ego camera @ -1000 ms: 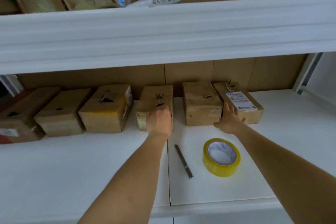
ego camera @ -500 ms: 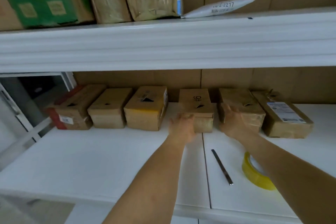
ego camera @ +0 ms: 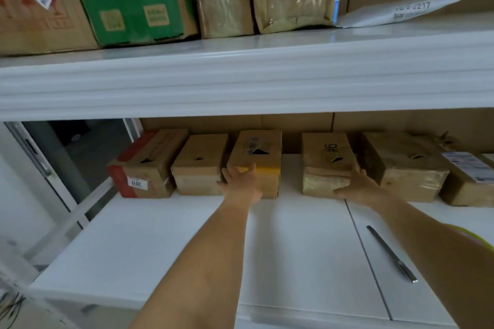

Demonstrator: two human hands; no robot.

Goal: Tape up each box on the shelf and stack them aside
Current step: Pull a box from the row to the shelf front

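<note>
- Since a second ago, when your left hand lay on the box marked in black and your right on the labelled box at the far end, both of your hands have stepped along the row toward nine o'clock, one box at a time.
- Your left hand now lies on the front top edge of the yellow-taped box, fingers spread and nearly straight, thumb up; it touches, and I cannot tell whether it grips.
- Your right hand is pressed against the three o'clock front corner of the black-marked box, fingers loosely extended, thumb along the front face, holding nothing closed in it.
- To my eye, you are either choosing a box or nudging the row, since nothing has been lifted out and no taping is under way here.
- Count on the lower shelf: six boxes in one row along the back at twelve o'clock. From nine to three they are the red-edged box, a plain box, the yellow-taped one, the black-marked one, a crinkled taped box and a box with a white label.
- Each of the first five shows a small dark tear on its top; the sixth is cut off by the picture's edge.
- One dark pen-like tool lies at four o'clock, well apart from both hands.
- One yellow tape roll peeks from behind your right forearm, so you must reach back for it.
</note>
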